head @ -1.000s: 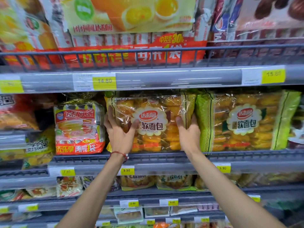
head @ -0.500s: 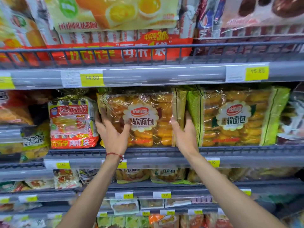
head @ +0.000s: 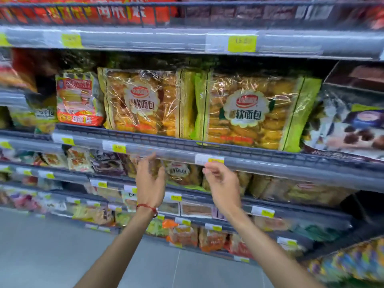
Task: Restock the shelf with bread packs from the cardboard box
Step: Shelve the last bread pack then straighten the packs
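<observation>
While left bread pack point(head: 145, 102) and right bread pack point(head: 247, 113) read 软面包 on shelf point(head: 270, 161), left hand point(head: 150, 183), right hand point(head: 223, 188) empty, apart.

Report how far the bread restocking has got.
Done: a yellow-edged bread pack stands upright on the shelf beside a green-edged pack. In hand: nothing; left hand and right hand are empty, below its front edge. Left: cannot tell, since the cardboard box is out of view.

Left hand point(head: 150, 179) motion-blurred, price tags point(head: 241, 43) unreadable, red packs point(head: 116, 11) cropped at top, lower-right packs point(head: 353, 265) smeared, perhaps sweets.
</observation>
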A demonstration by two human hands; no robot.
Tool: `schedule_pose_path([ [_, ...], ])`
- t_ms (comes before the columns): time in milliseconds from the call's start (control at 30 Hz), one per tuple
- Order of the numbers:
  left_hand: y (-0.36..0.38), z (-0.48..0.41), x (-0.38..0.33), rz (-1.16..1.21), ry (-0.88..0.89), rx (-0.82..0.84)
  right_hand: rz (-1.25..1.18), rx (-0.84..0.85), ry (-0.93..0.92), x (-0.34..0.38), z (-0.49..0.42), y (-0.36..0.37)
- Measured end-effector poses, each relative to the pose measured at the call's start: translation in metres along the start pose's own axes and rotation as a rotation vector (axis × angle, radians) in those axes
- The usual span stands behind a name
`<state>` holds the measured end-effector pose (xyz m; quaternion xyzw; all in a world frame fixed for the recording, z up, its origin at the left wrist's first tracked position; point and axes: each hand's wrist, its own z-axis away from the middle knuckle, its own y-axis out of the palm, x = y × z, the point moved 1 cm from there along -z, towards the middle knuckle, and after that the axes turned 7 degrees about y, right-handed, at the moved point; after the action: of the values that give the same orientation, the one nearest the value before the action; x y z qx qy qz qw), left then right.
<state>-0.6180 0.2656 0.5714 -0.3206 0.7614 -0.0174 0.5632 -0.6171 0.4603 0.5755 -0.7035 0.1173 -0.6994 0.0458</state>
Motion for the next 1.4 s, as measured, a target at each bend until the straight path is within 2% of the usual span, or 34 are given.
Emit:
schedule_pose_path([
  [233, 0.036, 0.070, 0.000, -0.037, -0.082, 0.224, -0.014, 0.039, 0.195, -0.076, 0.033, -0.045],
  [500, 0.095, 0.062, 0.030, -0.053, -0.212, 0.414, 0.026, -0.100, 0.349, -0.134, 0.005, -0.076],
  [733, 0.166, 0.025, 0.081, -0.006, -0.154, 0.414, 0.097, -0.162, 0.297, -0.186, -0.049, -0.074],
  [933, 0.208, 0.005, 0.088, -0.019, -0.076, 0.363, 0.132, -0.171, 0.259, -0.203, -0.086, -0.065],
  [1100, 0.219, 0.000, 0.097, 0.036, -0.119, 0.366, 0.028, -0.202, 0.288, -0.205, -0.101, -0.067],
  [1400, 0.234, -0.007, 0.105, 0.079, -0.172, 0.366, 0.002, -0.316, 0.349, -0.212, -0.119, -0.060],
])
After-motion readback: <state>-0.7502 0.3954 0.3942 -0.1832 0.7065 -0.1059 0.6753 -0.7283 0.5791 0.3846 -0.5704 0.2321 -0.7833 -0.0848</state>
